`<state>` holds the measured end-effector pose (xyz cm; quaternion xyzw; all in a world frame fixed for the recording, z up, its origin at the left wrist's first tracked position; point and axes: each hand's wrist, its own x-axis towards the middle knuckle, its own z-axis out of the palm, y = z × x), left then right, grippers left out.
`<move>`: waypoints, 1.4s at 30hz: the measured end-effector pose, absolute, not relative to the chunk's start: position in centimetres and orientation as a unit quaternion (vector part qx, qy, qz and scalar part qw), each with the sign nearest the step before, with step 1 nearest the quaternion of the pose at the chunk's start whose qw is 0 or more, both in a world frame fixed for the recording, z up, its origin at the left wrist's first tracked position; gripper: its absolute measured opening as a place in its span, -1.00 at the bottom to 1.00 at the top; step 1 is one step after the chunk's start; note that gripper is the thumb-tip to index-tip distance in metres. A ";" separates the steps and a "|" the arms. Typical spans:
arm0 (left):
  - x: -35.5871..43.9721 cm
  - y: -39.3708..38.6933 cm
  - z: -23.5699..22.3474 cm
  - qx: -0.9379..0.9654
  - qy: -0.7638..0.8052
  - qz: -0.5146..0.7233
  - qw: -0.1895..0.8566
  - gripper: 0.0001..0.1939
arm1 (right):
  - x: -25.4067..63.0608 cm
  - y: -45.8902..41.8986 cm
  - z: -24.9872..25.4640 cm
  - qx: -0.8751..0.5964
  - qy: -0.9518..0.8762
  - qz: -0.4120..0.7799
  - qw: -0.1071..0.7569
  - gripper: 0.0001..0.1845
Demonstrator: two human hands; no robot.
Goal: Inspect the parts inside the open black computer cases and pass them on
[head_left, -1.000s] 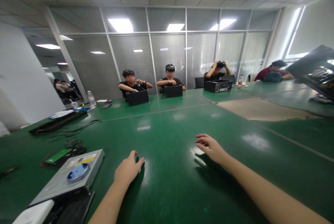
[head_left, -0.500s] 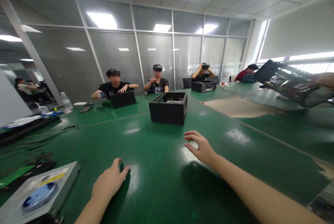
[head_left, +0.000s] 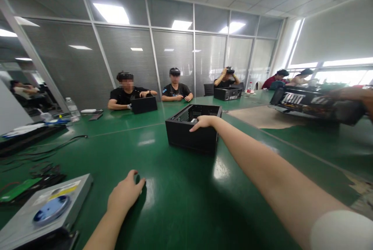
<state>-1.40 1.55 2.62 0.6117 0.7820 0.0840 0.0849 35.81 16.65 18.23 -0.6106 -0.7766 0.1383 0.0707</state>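
Probably the weakest point is the right hand (head_left: 206,121): its thumb lies over the outer face of the near wall, but its other fingers reach past the rim and are mostly hidden, so I cannot tell whether they are clamped on that wall or merely resting. The open-topped black rectangular case (head_left: 189,138) under it sits on the glossy green tabletop (head_left: 175,207), ahead of the person and at the full stretch of the right arm. A one-handed pull at that reach could swing the case askew or let the rim slip out, since the hold is off-centre and the far side is unsupported; a bare edge might also scrape the hidden fingers. The left hand (head_left: 124,193) is loosely curled with nothing in it, low over the tabletop and well apart from the case, so it offers no steadying. Farther left, a flat silver metal drive (head_left: 78,193) carries a round blue dish (head_left: 52,210); a careless sweep of the left arm could knock the dish off. A thin pale seam (head_left: 140,127) crosses the surface beyond and could snag the case's underside. Off to the right, another person's hand (head_left: 351,95) is at a dark, bulky chassis (head_left: 309,104), and crowding is possible if the case slides that way.
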 end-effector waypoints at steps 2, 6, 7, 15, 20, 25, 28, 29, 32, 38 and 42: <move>-1.6 1.5 2.7 0.605 0.785 0.099 0.092 -0.37 | 36.4 17.5 17.7 -0.605 -0.777 0.162 0.058 0.03; -1.5 1.5 2.7 0.584 0.796 0.130 0.092 -0.39 | 37.0 14.6 17.2 -0.568 -0.807 0.149 0.064 0.02; -1.5 1.5 2.7 0.580 0.798 0.136 0.091 -0.39 | 37.2 13.1 17.2 -0.546 -0.823 0.143 0.065 0.02; -1.7 1.6 2.3 0.551 0.800 0.210 0.115 -0.46 | 41.7 -6.3 16.2 -0.421 -0.884 0.147 0.139 0.19; -1.8 1.7 1.9 0.556 0.796 0.210 0.116 -0.48 | 44.0 -10.8 15.8 -0.462 -0.843 0.138 0.239 -0.21; -1.9 1.7 1.7 0.569 0.793 0.179 0.119 -0.46 | 38.4 -4.4 18.5 -0.428 -0.901 0.052 0.045 -0.41; -2.2 1.9 1.9 0.574 0.789 0.183 0.117 -0.46 | 34.4 -1.4 17.1 -0.471 -0.881 -0.018 -0.033 -0.41; -2.3 2.1 1.9 0.575 0.789 0.183 0.115 -0.46 | 33.5 -0.8 16.2 -0.486 -0.872 -0.022 -0.053 -0.32; -2.4 2.4 1.9 0.577 0.789 0.176 0.117 -0.46 | 32.0 -0.3 13.5 -0.496 -0.861 -0.043 -0.103 -0.03; -2.3 2.8 1.4 0.585 0.787 0.160 0.114 -0.47 | 32.4 0.3 14.3 -0.478 -0.864 -0.094 -0.132 -0.44; -2.3 2.7 1.3 0.587 0.785 0.154 0.121 -0.49 | 34.3 2.6 17.3 -0.485 -0.864 -0.121 -0.068 -0.65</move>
